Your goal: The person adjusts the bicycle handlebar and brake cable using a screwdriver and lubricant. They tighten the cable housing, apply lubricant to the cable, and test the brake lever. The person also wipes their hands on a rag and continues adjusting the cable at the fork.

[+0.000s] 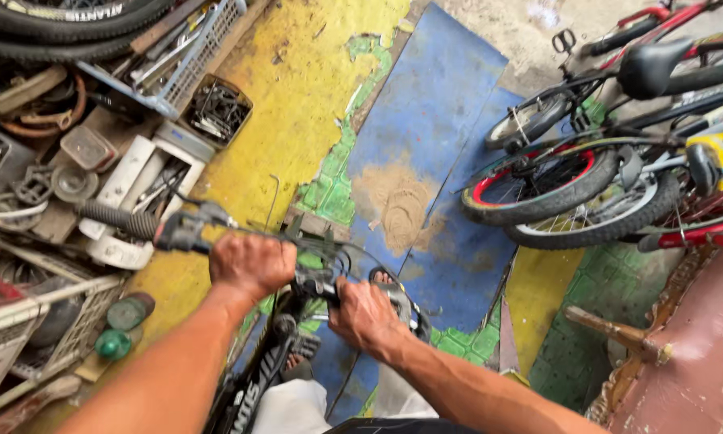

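The fingers of the left hand (251,265) are curled tight around the handlebar (217,241) of a black bicycle (257,378), just inside the ribbed black grip (116,219) that juts out to the left. The fingers of the right hand (365,315) wrap down over the other end of the same bar, near the brake lever, so both hands hold the bar close to the stem. The bicycle stands directly below the camera, its frame running down toward the bottom edge with white lettering on the tube. Under it lies a floor of worn yellow paint (297,96) with green patches, and a blue mat (434,137) carrying a smear of sand (398,205). To the left, a white plastic basket (193,56) holds tools, a small dark box (217,108) holds metal parts, and two green round caps (120,329) sit by a white crate (24,337). Black tyres (64,20) lie at the top left. To the right, several parked bicycles (603,169) lean together, one with a red-rimmed wheel.
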Tool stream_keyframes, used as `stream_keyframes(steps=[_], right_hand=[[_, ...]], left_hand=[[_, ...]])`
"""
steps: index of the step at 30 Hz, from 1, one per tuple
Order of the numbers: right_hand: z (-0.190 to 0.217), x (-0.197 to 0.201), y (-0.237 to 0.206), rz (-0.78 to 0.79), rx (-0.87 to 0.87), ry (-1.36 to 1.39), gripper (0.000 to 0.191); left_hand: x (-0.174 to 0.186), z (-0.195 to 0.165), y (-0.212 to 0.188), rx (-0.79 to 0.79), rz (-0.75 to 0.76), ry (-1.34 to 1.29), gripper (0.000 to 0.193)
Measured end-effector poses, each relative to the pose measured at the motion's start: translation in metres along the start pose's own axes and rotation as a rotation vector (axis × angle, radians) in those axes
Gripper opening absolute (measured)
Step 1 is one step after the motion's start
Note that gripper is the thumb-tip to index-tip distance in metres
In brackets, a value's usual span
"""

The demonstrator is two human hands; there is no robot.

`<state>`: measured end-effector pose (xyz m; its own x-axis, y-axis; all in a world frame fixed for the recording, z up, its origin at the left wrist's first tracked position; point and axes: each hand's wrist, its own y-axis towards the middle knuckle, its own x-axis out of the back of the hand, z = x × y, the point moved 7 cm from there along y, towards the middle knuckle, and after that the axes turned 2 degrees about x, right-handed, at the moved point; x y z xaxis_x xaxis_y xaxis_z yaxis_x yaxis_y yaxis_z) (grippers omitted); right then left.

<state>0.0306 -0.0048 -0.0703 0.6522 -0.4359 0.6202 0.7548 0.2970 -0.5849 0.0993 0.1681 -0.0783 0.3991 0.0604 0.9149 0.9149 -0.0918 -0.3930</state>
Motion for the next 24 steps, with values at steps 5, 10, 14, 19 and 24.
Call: stream_keyframes(steps=[5,10,14,19,24], right_hand=[[0.0,-0.002,-0.009,-0.1,0.079,-0.032,0.019],[0.0,-0.006,-0.021,-0.132,0.098,0.001,0.02],[0.0,-0.007,-0.028,-0.17,0.057,-0.066,0.018],[0.006,-0.005,-0.029,-0.2,0.154,-0.143,0.022],[-0.001,-0.007,-0.014,-0.179,-0.009,-0.14,0.019]], left_hand=[[0.006,0.002,-0.007,0.052,-0.019,0.01,0.049],[0.009,0.005,-0.025,0.086,0.012,-0.023,0.05],[0.013,0.003,-0.034,0.097,-0.093,-0.006,0.049],[0.004,0.003,-0.03,0.063,-0.107,-0.057,0.048],[-0.001,0.002,-0.017,0.019,-0.131,-0.031,0.048]])
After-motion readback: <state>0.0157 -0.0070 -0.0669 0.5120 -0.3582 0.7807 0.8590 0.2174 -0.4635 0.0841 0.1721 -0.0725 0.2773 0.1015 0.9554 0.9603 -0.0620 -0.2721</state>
